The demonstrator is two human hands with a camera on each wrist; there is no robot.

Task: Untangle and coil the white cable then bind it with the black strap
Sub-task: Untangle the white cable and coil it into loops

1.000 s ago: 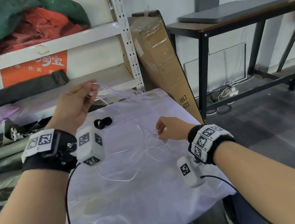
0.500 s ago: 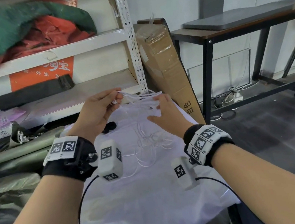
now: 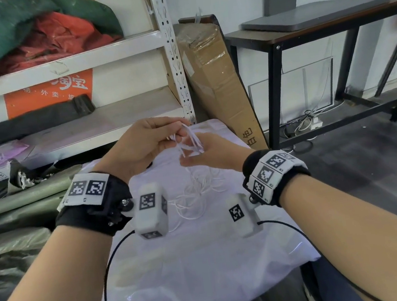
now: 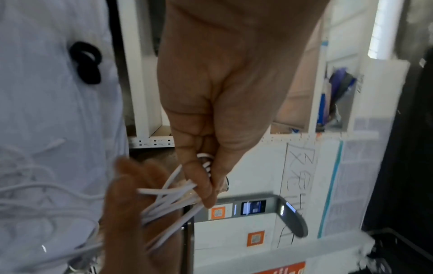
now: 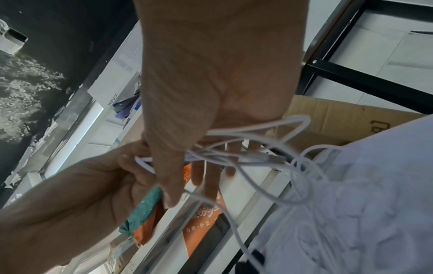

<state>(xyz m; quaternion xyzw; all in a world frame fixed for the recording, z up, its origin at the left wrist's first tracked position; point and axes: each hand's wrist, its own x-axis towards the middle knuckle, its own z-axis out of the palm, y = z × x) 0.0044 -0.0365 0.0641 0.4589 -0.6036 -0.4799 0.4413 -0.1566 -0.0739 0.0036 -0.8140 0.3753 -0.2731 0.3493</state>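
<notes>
Left hand (image 3: 140, 145): raised over the bench's (image 3: 208, 263) far edge, fingers pinched on bunched white cable (image 3: 191, 140) loops.
Right hand (image 3: 214, 152): fingers straight, loops draped across them.
Black strap (image 4: 86, 62): seemingly lying near the bench's far edge.

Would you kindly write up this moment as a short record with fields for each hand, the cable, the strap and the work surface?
left hand: raised above the table, fingers pinching a bundle of cable strands
right hand: palm up beside the left, fingers straight, cable loops draped across them
white cable: partly gathered between the hands, the rest hanging down to a loose tangle on the sheet
black strap: lying on the sheet, untouched
white sheet: covers the work surface
stage: gathering loops; binding not yet begun
</notes>
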